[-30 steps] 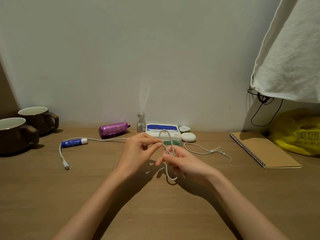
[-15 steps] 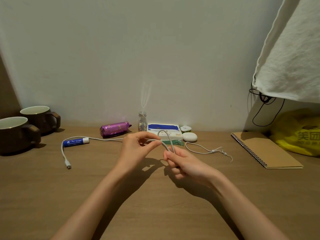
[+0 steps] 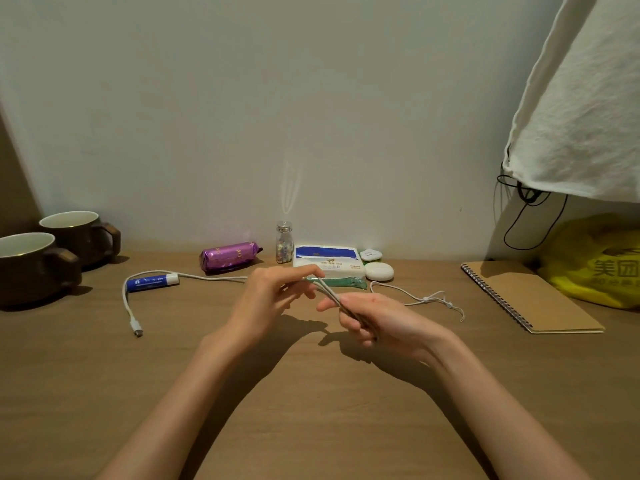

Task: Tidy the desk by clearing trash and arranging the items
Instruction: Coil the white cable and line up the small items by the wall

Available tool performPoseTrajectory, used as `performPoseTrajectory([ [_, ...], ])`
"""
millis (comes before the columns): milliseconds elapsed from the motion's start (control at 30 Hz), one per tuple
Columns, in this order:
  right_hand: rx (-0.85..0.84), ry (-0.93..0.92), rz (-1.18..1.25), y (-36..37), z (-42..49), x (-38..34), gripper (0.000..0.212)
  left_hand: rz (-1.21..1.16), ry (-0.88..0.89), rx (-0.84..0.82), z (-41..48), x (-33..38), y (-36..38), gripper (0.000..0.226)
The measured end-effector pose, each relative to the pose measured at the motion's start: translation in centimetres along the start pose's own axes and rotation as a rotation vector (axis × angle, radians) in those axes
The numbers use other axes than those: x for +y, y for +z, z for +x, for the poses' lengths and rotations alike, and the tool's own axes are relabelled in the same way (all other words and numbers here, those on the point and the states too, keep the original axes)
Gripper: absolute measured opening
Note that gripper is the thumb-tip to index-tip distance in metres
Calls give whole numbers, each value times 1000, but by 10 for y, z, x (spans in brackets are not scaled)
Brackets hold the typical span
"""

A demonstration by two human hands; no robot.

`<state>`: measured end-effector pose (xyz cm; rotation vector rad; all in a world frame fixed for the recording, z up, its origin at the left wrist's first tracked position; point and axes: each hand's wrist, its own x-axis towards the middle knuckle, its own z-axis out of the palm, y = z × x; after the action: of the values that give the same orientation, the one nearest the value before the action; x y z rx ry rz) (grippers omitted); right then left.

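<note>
A white charging cable (image 3: 207, 277) runs across the wooden desk (image 3: 311, 410) from a plug at the left into my hands at the centre. My right hand (image 3: 377, 318) grips folded strands of the cable, fingers curled round them. My left hand (image 3: 273, 296) pinches the cable's fold between thumb and forefinger just left of the right hand. A blue and white tube (image 3: 152, 282) lies beside the cable at the left.
Two brown mugs (image 3: 45, 258) stand at the far left. Along the wall sit a purple wrapper (image 3: 230, 259), a small glass bottle (image 3: 284, 242), a tissue pack (image 3: 327, 265) and a white earbud case (image 3: 379, 271). A thin white cord (image 3: 422, 299), a spiral notebook (image 3: 530, 296) and a yellow bag (image 3: 595, 261) lie right.
The tall upright loop between my hands has been drawn flat into tight parallel strands. The loose loop hanging under my right hand is gone, gathered into its grip.
</note>
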<state>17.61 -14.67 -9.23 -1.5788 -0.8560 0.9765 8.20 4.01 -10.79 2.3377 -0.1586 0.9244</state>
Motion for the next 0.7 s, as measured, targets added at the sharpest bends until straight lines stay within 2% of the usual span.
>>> performPoseTrajectory([
  [133,-44,-1,73,-1,-2,2,25,88,102,-1,1,-5,1,30],
  [233,-28,-23,30,0,-2,1,23,81,106,-5,2,-6,1,34],
  [367,110,-92,-115,-2,-4,-3,27,-141,-60,40,1,-1,-1,40],
  [467,193,-175,-97,-3,-7,-6,27,-264,-213,84,2,1,1,45],
  [567,317,-230,53,-4,-5,-8,23,-313,-291,146,3,2,6,29],
  [700,325,-261,532,-9,2,-9,23,-384,-406,278,1,0,17,11],
])
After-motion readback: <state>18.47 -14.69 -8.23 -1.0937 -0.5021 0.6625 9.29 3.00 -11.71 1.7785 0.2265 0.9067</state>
